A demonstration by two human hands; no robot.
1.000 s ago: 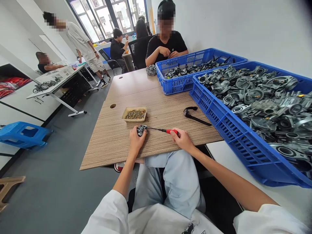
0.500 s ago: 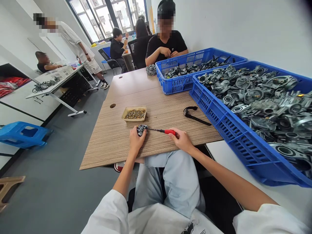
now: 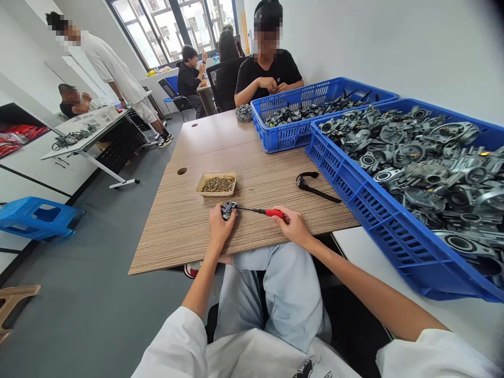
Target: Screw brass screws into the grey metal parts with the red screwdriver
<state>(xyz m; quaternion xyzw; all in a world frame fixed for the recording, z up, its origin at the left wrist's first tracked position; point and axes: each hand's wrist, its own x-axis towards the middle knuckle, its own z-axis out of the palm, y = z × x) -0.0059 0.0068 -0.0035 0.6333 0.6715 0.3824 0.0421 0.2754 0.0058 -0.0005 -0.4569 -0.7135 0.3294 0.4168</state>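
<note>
My left hand [image 3: 221,226] is closed on a small grey metal part [image 3: 228,210] just above the wooden table [image 3: 177,210]. In my right hand [image 3: 294,224] is a screwdriver with a red handle [image 3: 273,212]; its dark shaft points left and its tip reaches the metal part. Exactly where the tip sits on the part is too small to tell. Right behind the part stands a cream tray [image 3: 200,188] of small brass-coloured and dark pieces. A black watch [image 3: 318,189] lies on the table to the right of the tray.
Two blue crates, a near one [image 3: 354,205] and a far one [image 3: 283,137], hold many grey metal parts at the right. Beyond them a person in black sits handling something. A blue stool [image 3: 37,218] stands at the left. More people are in the background.
The standing person in white at the far left has shifted, with the arm lower towards the white table. The seated person beside it has raised a hand. My hands look unmoved.
</note>
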